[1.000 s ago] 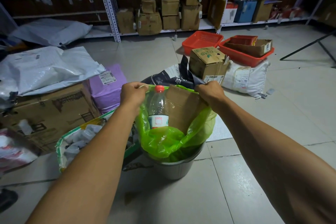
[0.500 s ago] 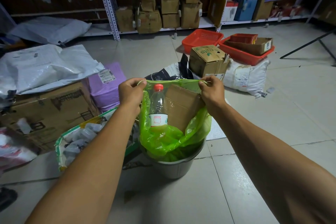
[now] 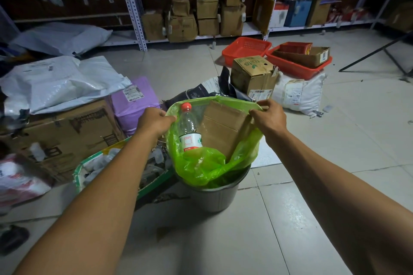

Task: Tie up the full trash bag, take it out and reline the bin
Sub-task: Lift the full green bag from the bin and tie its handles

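A translucent green trash bag (image 3: 207, 167) sits in a grey round bin (image 3: 214, 196) on the tiled floor. The bag's top is pulled up well above the bin's rim. Inside stand a clear plastic bottle (image 3: 190, 129) with a red cap and a folded piece of brown cardboard (image 3: 223, 127). My left hand (image 3: 154, 121) grips the bag's left top edge. My right hand (image 3: 269, 116) grips the right top edge. The bag's mouth is stretched open between them.
A green-rimmed sack of plastic bottles (image 3: 116, 167) leans against the bin's left side. Cardboard boxes (image 3: 60, 134) and parcels lie at the left. A box (image 3: 253, 76), black bag and white sack (image 3: 297, 94) lie behind the bin. Red baskets (image 3: 245, 48) and shelving (image 3: 201, 18) stand farther back.
Both hands have moved slightly apart and lifted the bag's top edge higher, so the mouth is stretched wider. The bottle and cardboard have stayed inside.
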`<state>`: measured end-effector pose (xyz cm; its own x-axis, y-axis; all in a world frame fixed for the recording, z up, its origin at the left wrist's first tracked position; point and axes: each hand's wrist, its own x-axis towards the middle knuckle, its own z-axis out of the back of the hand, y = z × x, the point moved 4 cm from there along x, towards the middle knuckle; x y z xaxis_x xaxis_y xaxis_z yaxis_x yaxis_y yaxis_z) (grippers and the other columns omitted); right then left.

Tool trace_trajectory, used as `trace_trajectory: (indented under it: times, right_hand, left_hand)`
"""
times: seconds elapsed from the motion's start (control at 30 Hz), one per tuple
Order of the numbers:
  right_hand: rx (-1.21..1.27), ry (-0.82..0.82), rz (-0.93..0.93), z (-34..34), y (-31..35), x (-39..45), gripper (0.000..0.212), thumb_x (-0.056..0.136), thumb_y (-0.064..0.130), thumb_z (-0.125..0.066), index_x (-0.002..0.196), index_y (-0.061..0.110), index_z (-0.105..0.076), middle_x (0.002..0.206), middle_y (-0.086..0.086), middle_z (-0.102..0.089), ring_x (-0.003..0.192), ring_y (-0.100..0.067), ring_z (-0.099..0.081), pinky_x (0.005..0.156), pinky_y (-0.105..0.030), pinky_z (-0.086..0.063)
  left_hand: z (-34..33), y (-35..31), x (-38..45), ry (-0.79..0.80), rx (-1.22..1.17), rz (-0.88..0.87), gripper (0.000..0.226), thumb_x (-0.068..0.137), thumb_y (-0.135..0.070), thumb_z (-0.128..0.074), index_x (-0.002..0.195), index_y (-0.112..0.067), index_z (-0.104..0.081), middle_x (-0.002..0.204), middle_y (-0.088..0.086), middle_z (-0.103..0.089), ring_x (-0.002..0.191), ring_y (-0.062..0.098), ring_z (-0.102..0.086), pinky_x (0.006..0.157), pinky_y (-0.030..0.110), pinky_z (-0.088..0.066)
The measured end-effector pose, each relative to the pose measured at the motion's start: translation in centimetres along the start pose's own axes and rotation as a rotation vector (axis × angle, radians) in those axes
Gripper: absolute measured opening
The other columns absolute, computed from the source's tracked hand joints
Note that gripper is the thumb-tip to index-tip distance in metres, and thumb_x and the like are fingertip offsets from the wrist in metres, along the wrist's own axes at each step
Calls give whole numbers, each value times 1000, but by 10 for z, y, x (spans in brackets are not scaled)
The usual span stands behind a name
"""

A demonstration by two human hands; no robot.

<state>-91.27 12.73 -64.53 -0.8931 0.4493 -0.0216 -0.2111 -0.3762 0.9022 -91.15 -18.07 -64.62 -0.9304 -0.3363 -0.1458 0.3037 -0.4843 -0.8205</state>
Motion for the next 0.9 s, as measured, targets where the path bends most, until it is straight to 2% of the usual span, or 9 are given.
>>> trace_trajectory:
  times: [0.1, 0.2, 0.27, 0.33, 0.4, 0.5, 0.6, 0.73, 0.9]
  right_hand:
    - [-117, 18, -14, -1, -4, -6, 32, 78, 28, -65, 107, 16, -59, 96, -6, -68, 84, -26, -67, 79, -40, -57]
    - [-172, 115, -59, -8, -7, -14, 22, 75, 31, -64, 86, 12, -62, 84, -10, -69, 76, -29, -68, 70, -41, -61]
    - [-118, 190, -110, -10, -9, -18, 15, 79, 26, -64, 77, 12, -60, 83, -14, -69, 73, -28, -68, 66, -40, -62]
    - [-43, 231, -131, -14, -8, -21, 9, 82, 20, -62, 80, 11, -61, 89, -16, -69, 77, -28, -69, 64, -38, -61]
    - [66, 237, -123, -16, -2, -21, 10, 84, 11, -59, 90, 5, -64, 94, -20, -69, 79, -30, -70, 61, -35, -60]
    - [186, 256, -122, -19, 10, -21, 11, 88, 5, -59, 96, 0, -65, 89, -19, -68, 74, -28, -69, 66, -39, -61]
    - [287, 292, -117, -21, 21, -24, 9, 92, 7, -59, 95, 8, -68, 80, -11, -66, 71, -24, -66, 77, -43, -59]
    - [267, 247, -62, -17, 24, -22, 9, 93, 13, -61, 94, 11, -70, 80, -9, -66, 77, -25, -67, 83, -48, -59]
    - [103, 106, 55, -4, 27, -16, 17, 88, 24, -63, 95, 13, -75, 87, -10, -72, 85, -31, -70, 80, -48, -60]
  left_hand:
    - [2, 3, -3, 51, -5, 69, 31, 84, -34, -70, 87, -2, -69, 74, 13, -66, 61, 24, -58, 65, 39, -54]
    - [8, -3, -2, 69, -80, 56, 16, 84, -23, -68, 77, -8, -68, 73, 16, -67, 61, 25, -61, 61, 38, -51]
    - [7, -12, -7, 108, -164, 33, 10, 87, -15, -64, 80, -9, -64, 69, 15, -63, 54, 23, -60, 56, 36, -52]
    - [5, -20, -13, 132, -227, 26, 9, 93, -11, -60, 84, -9, -60, 68, 12, -59, 43, 19, -56, 40, 24, -46]
    - [5, -27, -18, 101, -280, 15, 14, 94, -9, -59, 81, -12, -57, 69, 11, -56, 45, 18, -54, 35, 20, -44]
    - [7, -37, -21, 70, -354, -5, 15, 95, -9, -57, 81, -14, -60, 67, 8, -54, 43, 12, -51, 37, 20, -46]
    - [9, -45, -24, 49, -435, -13, 10, 95, -10, -59, 86, -13, -63, 66, 4, -53, 36, 5, -49, 37, 19, -47]
    - [13, -57, -27, -28, -363, -140, 8, 93, -15, -60, 90, -12, -67, 66, 2, -57, 52, 11, -47, 49, 23, -41]
    - [19, -64, -30, -52, -269, -283, 9, 87, -16, -67, 83, -23, -69, 76, -2, -66, 71, 12, -59, 72, 28, -49]
